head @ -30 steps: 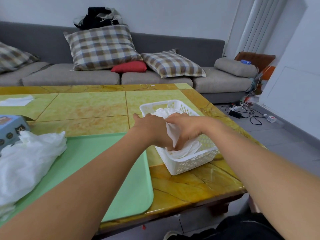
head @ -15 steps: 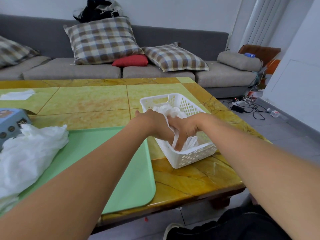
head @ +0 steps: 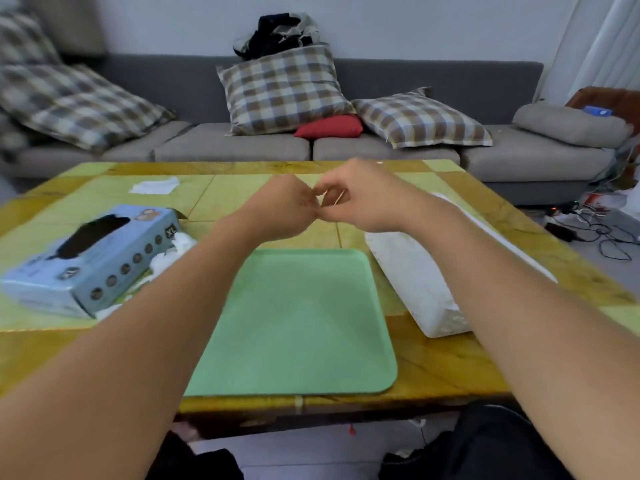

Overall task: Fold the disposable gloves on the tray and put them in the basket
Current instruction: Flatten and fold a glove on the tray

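The green tray (head: 304, 323) lies bare in front of me on the yellow table. Right of it stands the white basket (head: 415, 282), blurred and partly hidden by my right forearm, so its contents cannot be made out. A heap of white disposable gloves (head: 175, 249) shows at the tray's left side, behind a blue box. My left hand (head: 284, 209) and my right hand (head: 353, 195) are raised over the table beyond the tray. Their curled fingers meet, and I see nothing held in them.
A blue glove box (head: 90, 258) lies at the left of the table. A white paper sheet (head: 154, 186) sits at the far left. Behind the table is a grey sofa with checked cushions. Cables lie on the floor at right.
Both hands have come out of the basket, leaving the folded glove there, and moved left and up to meet over the table. The view has swung left.
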Demonstrator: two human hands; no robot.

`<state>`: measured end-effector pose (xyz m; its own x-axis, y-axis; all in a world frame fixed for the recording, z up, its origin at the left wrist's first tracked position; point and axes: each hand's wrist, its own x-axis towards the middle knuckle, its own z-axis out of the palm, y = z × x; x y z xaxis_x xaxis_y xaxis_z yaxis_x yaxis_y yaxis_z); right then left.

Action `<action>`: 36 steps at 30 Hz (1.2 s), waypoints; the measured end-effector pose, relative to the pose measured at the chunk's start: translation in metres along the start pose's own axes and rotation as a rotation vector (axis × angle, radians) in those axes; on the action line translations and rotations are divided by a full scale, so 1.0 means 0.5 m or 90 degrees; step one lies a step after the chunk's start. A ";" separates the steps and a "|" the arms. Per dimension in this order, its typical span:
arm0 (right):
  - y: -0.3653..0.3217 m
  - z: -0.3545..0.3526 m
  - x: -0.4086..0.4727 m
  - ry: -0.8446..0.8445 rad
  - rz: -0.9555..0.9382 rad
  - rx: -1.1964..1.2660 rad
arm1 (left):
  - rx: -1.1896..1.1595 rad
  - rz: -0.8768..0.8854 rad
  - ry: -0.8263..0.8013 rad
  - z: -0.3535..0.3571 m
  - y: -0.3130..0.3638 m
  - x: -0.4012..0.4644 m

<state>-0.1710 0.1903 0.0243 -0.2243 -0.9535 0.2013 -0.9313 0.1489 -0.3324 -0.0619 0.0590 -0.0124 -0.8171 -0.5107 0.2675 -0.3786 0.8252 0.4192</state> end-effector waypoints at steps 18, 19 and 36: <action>-0.205 0.385 0.139 -0.159 -0.167 0.077 | -0.005 -0.274 -0.072 -0.107 -0.332 -0.272; -0.197 0.390 0.137 -0.123 -0.179 0.096 | -0.033 -0.281 -0.057 -0.106 -0.330 -0.271; -0.091 0.289 0.058 -0.349 -0.238 0.097 | 0.080 -0.235 -0.110 -0.102 -0.347 -0.266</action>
<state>-0.0936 0.1179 -0.0880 0.3207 -0.9345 -0.1545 -0.8578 -0.2174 -0.4658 0.1347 -0.0288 -0.0764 -0.6739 -0.7380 -0.0343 -0.7003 0.6233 0.3480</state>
